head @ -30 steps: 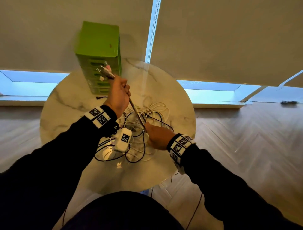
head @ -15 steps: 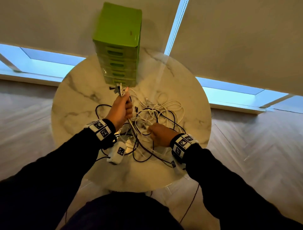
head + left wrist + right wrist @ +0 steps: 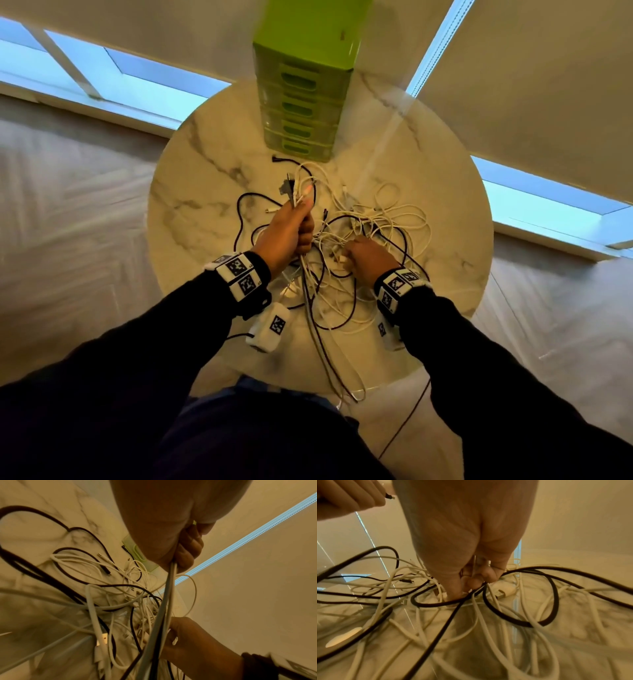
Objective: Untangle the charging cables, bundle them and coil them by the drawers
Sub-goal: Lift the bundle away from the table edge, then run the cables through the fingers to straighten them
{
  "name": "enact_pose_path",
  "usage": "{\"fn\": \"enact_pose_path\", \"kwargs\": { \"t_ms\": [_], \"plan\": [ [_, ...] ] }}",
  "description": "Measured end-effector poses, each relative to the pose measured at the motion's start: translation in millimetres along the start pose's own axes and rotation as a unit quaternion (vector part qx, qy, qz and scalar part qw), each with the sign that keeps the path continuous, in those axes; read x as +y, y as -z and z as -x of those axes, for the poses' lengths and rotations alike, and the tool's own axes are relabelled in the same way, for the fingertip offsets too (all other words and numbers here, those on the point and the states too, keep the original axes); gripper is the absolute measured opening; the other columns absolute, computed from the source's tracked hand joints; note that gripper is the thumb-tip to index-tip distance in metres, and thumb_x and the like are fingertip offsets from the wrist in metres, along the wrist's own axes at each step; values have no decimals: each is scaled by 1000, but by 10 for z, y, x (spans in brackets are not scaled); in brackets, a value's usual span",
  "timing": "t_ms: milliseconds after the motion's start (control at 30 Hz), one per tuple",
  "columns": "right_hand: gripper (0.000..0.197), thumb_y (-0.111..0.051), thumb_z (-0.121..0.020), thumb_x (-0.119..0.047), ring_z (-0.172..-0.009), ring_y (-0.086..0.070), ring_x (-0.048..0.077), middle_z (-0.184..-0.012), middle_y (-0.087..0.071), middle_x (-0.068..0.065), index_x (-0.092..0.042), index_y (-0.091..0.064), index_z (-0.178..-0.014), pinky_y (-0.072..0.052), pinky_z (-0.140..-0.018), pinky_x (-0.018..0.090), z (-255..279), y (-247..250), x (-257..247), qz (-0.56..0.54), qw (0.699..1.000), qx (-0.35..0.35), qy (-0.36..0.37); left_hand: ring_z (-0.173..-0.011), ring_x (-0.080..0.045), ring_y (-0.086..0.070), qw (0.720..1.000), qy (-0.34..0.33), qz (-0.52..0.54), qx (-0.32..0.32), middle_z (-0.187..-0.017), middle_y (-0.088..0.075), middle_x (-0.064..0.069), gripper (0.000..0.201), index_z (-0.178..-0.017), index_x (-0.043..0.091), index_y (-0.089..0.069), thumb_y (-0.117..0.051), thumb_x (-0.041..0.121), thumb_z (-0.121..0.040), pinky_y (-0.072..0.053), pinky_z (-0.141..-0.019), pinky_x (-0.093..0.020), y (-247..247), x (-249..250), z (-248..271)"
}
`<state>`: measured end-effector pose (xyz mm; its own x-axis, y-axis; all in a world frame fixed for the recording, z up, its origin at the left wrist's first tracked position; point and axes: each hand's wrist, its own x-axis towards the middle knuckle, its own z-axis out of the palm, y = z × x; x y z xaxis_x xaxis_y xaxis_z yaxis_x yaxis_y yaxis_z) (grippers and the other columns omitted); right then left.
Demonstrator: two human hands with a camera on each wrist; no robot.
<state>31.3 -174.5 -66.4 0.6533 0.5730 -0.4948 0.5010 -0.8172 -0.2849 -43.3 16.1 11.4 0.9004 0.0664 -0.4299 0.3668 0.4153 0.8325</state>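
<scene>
A tangle of white and black charging cables lies in the middle of the round marble table. My left hand grips a bundle of cable ends that stick up out of the fist; the held strands run down into the pile. My right hand is down in the tangle, thumb and fingers pinched together on a strand; which one is hidden. The green drawer unit stands at the table's far side, just beyond the cables.
Several cable loops hang over the table's near edge toward my lap. A white USB plug lies beside my right fingers. Wooden floor surrounds the table, and window blinds stand behind the drawers.
My left hand has come down with its bundle, from raised in front of the drawers to just above the table. The right hand has stayed in the tangle. The camera has tilted.
</scene>
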Motion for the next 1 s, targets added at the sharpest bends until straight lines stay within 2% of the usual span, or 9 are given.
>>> {"fn": "enact_pose_path", "kwargs": {
  "t_ms": [233,367,433,533,600,667,833,933,1000],
  "plan": [
    [22,-52,-98,-11,-116,-50,38,-128,-45,20,-2,-47,-118,-46,-95,46,124,-57,102,-9,1000,8,2,-54,-10,-21,999,1,-19,33,-67,-27,5,19,-90,28,-43,-41,30,-109,-19,-50,-25,-8,-86,32],
    [15,-47,-104,-19,-88,-50,29,-104,-55,18,-4,-48,-106,-41,-79,42,314,273,129,-119,987,108,13,-51,-7,-24,1000,2,-10,24,-63,-30,10,19,-91,24,-40,-42,29,-109,-24,-48,-21,-53,-97,12],
    [15,-48,-104,-23,-81,-57,29,-94,-62,11,-9,-44,-104,-42,-71,40,440,546,76,-197,968,158,20,-50,-6,-25,1000,1,-6,21,-61,-31,11,19,-91,23,-39,-42,28,-109,-24,-48,-20,-116,-85,13],
    [10,-48,-104,-22,-82,-69,21,-86,-71,-5,-17,-40,-104,-52,-77,37,621,975,-88,-305,920,237,66,-50,-5,-27,1000,-15,-15,12,-60,-32,13,18,-91,25,-40,-41,27,-109,-26,-47,-19,-224,-54,45],
    [9,-47,-104,-17,-78,-66,30,-81,-69,-5,-20,-39,-102,-52,-79,46,732,1261,-235,-387,867,296,100,-50,-5,-27,1000,-22,-19,9,-61,-32,13,15,-94,27,-41,-42,27,-109,-26,-48,-20,-295,-33,63],
    [12,-46,-104,-9,-76,-64,28,-78,-66,0,-18,-39,-102,-54,-81,50,829,1442,-362,-458,828,297,128,-50,-6,-25,1000,-28,3,-1,-61,-30,12,20,-89,25,-41,-42,31,-109,-22,-48,-21,-372,-7,84],
    [10,-55,-102,-14,-74,-65,18,-78,-67,8,-16,-46,-103,-55,-77,47,921,1185,-535,-439,870,180,132,-51,-9,-20,998,-51,20,-7,-59,-25,10,33,-97,20,-51,-44,52,-103,-14,-51,-28,-513,137,195],
    [12,-57,-101,-12,-71,-64,15,-76,-68,7,-8,-46,-105,-54,-73,33,964,969,-569,-443,874,164,116,-51,-9,-27,996,-76,-11,-33,-60,-31,11,25,-96,23,-53,-49,46,-104,-27,-51,-25,-465,126,236],
    [14,-57,-101,-12,-71,-65,17,-76,-69,8,-8,-44,-103,-53,-73,32,995,903,-606,-441,875,162,117,-56,-10,-36,996,-76,-22,-51,-63,-40,9,17,-102,28,-58,-57,45,-99,-38,-59,-30,-426,103,265]
  ]
}}
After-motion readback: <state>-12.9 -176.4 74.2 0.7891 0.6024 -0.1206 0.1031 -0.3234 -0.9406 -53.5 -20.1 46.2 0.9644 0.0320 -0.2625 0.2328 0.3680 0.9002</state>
